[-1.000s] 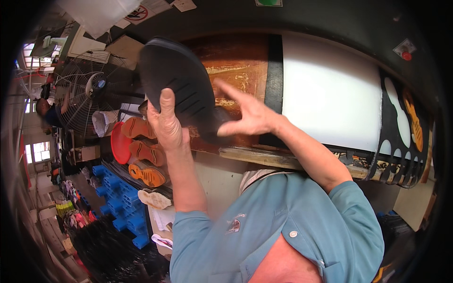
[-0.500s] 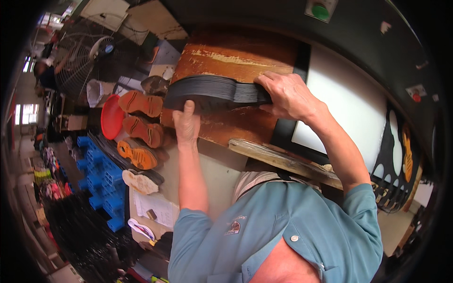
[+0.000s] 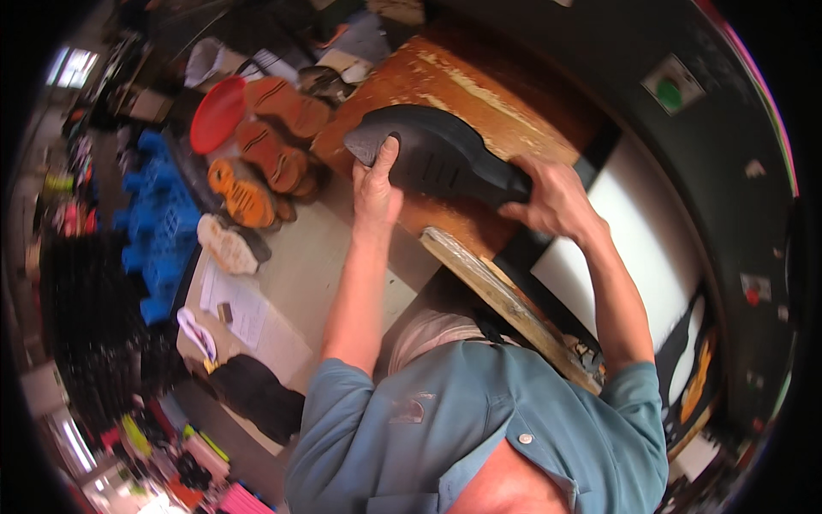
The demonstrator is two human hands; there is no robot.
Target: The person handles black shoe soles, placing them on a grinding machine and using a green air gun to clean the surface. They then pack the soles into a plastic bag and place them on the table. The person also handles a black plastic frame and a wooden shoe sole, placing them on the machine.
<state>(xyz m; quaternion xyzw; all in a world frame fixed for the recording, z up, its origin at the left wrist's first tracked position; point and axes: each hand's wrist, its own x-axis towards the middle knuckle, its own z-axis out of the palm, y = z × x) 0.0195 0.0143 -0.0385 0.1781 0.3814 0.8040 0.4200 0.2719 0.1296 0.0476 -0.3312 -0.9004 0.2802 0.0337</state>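
A thick stack of black shoe soles point(image 3: 437, 158) is held between my two hands, tilted so that the broad face of the nearest sole shows, with slots cut in it. My left hand point(image 3: 378, 184) grips the stack's left end, its thumb lying over the face. At the narrower right end, my right hand point(image 3: 552, 193) has its fingers over the top and its thumb below. Beneath the stack is a worn brown wooden board point(image 3: 479, 94).
Left of the board lie reddish-brown and orange soles point(image 3: 242, 193), a whitish sole point(image 3: 227, 244) and a red bowl point(image 3: 218, 116). Farther left stand blue plastic pallets point(image 3: 163, 227). A white panel point(image 3: 629, 231) lies to the right, beside a dark machine wall with a green button point(image 3: 668, 92). A wooden bar point(image 3: 505, 300) runs near my waist.
The stack has tipped from showing its layered edges to showing its broad face, and now slants down to the right. Both hands still grip it. The whole view has turned.
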